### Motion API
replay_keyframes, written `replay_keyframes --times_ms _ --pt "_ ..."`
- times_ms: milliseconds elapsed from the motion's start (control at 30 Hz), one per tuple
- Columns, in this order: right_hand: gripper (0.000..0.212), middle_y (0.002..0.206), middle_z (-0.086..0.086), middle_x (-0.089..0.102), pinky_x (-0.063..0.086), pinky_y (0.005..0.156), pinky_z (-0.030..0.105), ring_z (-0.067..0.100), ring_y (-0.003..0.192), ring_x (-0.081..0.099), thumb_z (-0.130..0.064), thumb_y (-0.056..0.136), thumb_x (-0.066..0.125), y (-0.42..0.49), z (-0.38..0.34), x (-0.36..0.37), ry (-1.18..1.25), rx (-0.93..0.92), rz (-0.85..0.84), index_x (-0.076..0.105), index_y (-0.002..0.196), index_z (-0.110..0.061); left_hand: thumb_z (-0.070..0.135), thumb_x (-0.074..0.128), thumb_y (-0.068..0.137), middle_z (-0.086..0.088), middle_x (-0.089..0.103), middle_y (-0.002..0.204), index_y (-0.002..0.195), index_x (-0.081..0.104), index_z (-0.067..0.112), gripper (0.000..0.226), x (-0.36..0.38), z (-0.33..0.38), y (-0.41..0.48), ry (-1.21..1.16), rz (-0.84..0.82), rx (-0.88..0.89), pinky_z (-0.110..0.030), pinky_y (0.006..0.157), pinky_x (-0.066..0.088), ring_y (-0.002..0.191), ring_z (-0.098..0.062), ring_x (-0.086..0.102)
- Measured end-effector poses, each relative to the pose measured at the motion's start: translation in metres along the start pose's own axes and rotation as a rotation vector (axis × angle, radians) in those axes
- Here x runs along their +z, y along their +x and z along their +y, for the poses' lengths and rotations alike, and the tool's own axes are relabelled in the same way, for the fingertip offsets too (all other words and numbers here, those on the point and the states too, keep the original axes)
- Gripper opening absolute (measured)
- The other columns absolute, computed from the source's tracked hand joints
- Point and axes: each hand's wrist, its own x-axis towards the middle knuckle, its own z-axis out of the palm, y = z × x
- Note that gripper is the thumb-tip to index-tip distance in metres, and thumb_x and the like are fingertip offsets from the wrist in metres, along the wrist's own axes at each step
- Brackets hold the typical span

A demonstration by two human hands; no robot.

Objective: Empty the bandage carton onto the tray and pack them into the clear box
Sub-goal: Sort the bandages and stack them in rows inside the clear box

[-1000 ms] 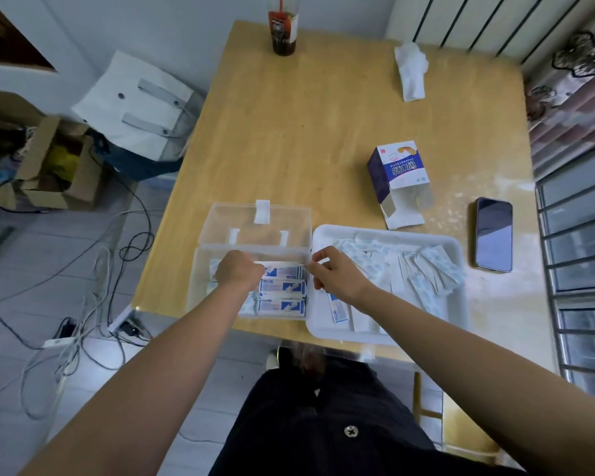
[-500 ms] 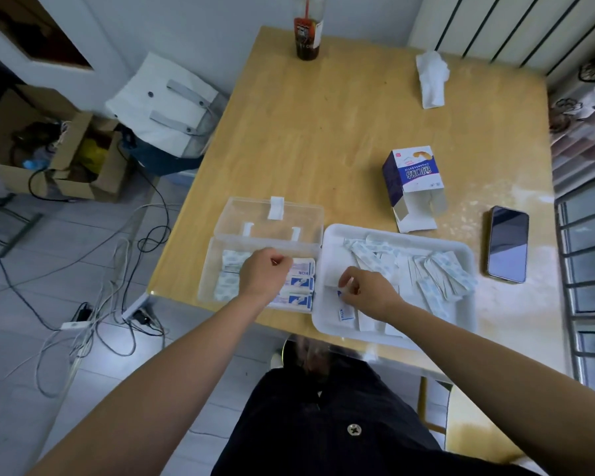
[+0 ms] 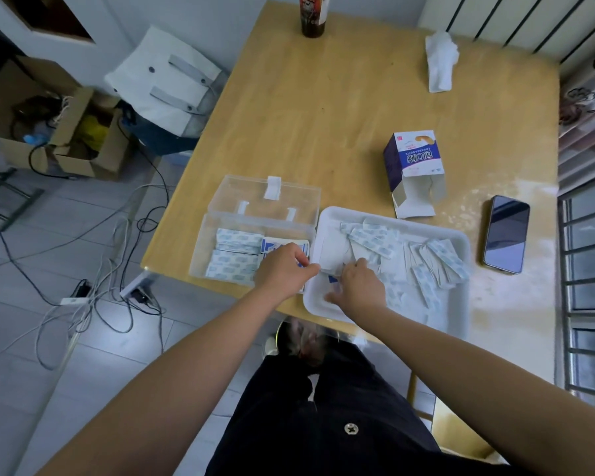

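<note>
Wooden table bears clear box, tray, carton (flaps open), phone, tissue, bottle

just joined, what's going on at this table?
A person is moving bandages from the white tray into the clear box. The bandage carton sits open beyond the tray. Several stacks are already in the box, and plenty remain loose in the tray. The left hand is at the box's right edge and the right hand is on the tray's pile. Whether either grips a strip is unclear.
</note>
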Motion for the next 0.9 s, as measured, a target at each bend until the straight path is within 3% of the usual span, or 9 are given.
replay_keyframes --times_ms 100,267,467,567,733,800,900 --pt "0.046 0.119 0.011 0.042 0.041 0.07 0.027 0.026 0.1 0.055 -0.035 0.084 0.07 0.001 -0.003 0.004 0.102 0.024 0.017 0.053 0.116 -0.007 0.045 0.065 0.082 0.014 0.053 0.077 0.084 0.055 0.027 0.021 -0.001 -0.001 0.0 -0.016 -0.01 -0.008 -0.028 0.07 0.044 0.08 -0.013 0.057" --pt "0.042 0.111 0.012 0.045 0.045 0.066 0.031 0.03 0.092 0.058 -0.014 0.079 0.068 0.001 0.0 0.002 0.245 0.062 0.01 0.041 0.111 -0.009 0.044 0.066 0.082 0.014 0.055 0.078 0.087 0.057 0.024 0.023 -0.003 -0.001 0.001 -0.037 -0.049 -0.007 -0.031 0.076 0.047 0.081 -0.014 0.059" --pt "0.039 0.109 0.01 0.046 0.05 0.072 0.034 0.027 0.083 0.058 -0.011 0.079 0.072 0.002 0.008 0.003 0.419 0.091 0.043 0.049 0.111 -0.011 0.044 0.066 0.082 0.014 0.056 0.08 0.08 0.055 0.025 0.022 -0.006 -0.001 0.001 -0.105 -0.106 -0.02 -0.033 0.08 0.048 0.085 -0.015 0.06" --pt "0.038 0.096 0.007 0.057 0.049 0.07 0.032 0.024 0.082 0.057 -0.006 0.075 0.074 0.001 0.012 0.002 0.57 0.096 0.0 0.052 0.106 -0.012 0.043 0.066 0.083 0.013 0.055 0.08 0.075 0.053 0.027 0.022 -0.008 -0.001 0.0 -0.141 -0.128 -0.018 -0.035 0.083 0.049 0.084 -0.016 0.059" --pt "0.003 0.078 0.0 0.063 0.042 0.054 0.02 0.016 0.072 0.057 -0.013 0.083 0.067 0.006 0.033 -0.024 0.646 0.093 -0.192 0.066 0.085 -0.011 0.038 0.068 0.084 0.005 0.057 0.076 0.075 0.054 0.021 0.023 -0.009 -0.002 0.0 -0.216 -0.163 -0.025 -0.032 0.073 0.047 0.068 -0.016 0.053" --pt "0.006 0.072 -0.001 0.06 0.038 0.048 0.018 0.012 0.063 0.053 -0.012 0.084 0.064 0.004 0.046 -0.035 0.658 0.106 -0.217 0.068 0.082 -0.008 0.036 0.068 0.084 0.001 0.059 0.075 0.074 0.054 0.018 0.025 -0.008 -0.002 0.001 -0.218 -0.176 -0.024 -0.031 0.071 0.045 0.066 -0.016 0.052" --pt "0.018 0.068 0.001 0.056 0.037 0.049 0.022 0.013 0.058 0.046 -0.013 0.086 0.057 0.001 0.061 -0.043 0.712 0.153 -0.155 0.056 0.068 -0.011 0.038 0.069 0.083 -0.002 0.06 0.074 0.077 0.053 0.014 0.029 -0.01 0.0 0.002 -0.254 -0.202 -0.051 -0.029 0.065 0.044 0.058 -0.015 0.049"
